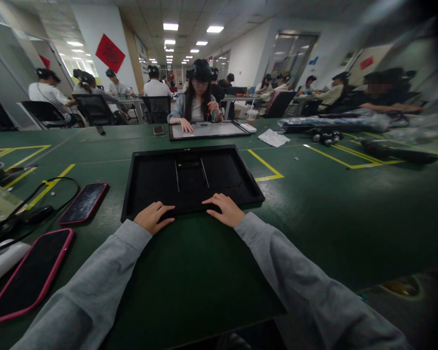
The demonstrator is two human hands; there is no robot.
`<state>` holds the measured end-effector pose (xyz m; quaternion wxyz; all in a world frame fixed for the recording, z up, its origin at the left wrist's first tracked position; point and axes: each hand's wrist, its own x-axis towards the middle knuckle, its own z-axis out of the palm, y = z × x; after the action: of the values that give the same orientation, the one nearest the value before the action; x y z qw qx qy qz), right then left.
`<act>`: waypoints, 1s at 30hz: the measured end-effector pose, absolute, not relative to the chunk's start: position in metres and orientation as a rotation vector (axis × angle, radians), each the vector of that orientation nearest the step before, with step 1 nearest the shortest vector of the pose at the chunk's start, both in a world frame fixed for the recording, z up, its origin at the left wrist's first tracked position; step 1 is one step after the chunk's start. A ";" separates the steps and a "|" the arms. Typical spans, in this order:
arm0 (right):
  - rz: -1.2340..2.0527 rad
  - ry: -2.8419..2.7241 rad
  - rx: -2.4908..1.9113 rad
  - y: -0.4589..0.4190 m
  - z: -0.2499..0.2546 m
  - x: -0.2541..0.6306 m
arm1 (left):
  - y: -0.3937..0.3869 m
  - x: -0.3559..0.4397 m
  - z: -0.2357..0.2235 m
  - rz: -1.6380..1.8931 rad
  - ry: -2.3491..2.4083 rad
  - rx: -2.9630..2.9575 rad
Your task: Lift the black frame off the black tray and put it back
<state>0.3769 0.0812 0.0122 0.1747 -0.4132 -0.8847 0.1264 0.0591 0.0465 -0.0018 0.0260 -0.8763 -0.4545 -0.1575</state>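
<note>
A black rectangular frame or shallow housing (153, 175), which looks like a monitor's casing, lies flat on the green table in front of me. Two thin metal rods and a small dark part show in its middle. My left hand (154, 217) rests at the near edge of the housing, left of centre, fingers stretched out. Right of centre, my right hand (224, 209) lies on the same edge with its fingers apart. Neither hand grips anything that I can see.
Two phones with pink-red edges (84, 203) (31, 272), a cable and a white object (3, 260) lie at left. Across the table (204, 272), a person (199, 97) works over a flat panel (211, 129). A crumpled tissue (273, 137) and a dark tool (397, 150) lie at right.
</note>
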 end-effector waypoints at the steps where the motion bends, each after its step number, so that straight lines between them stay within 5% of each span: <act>1: 0.388 -2.516 -1.166 0.077 0.014 0.378 | 0.044 0.059 0.000 -0.466 -1.404 -2.748; 16: 0.344 -2.547 -1.154 0.021 0.014 0.388 | 0.003 0.069 0.012 -0.071 -1.417 -2.921; 23: 0.017 -2.614 -1.183 0.094 0.007 0.370 | 0.093 0.064 0.006 0.061 -1.582 -2.805; 30: -0.101 -2.501 -1.388 0.191 -0.001 0.333 | 0.180 0.056 0.001 -0.303 -1.924 -2.410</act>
<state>0.3326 0.1913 -0.0005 0.1392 -0.4804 -0.8653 -0.0349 0.0563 0.1801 0.0006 0.0214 -0.7776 -0.6207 -0.0979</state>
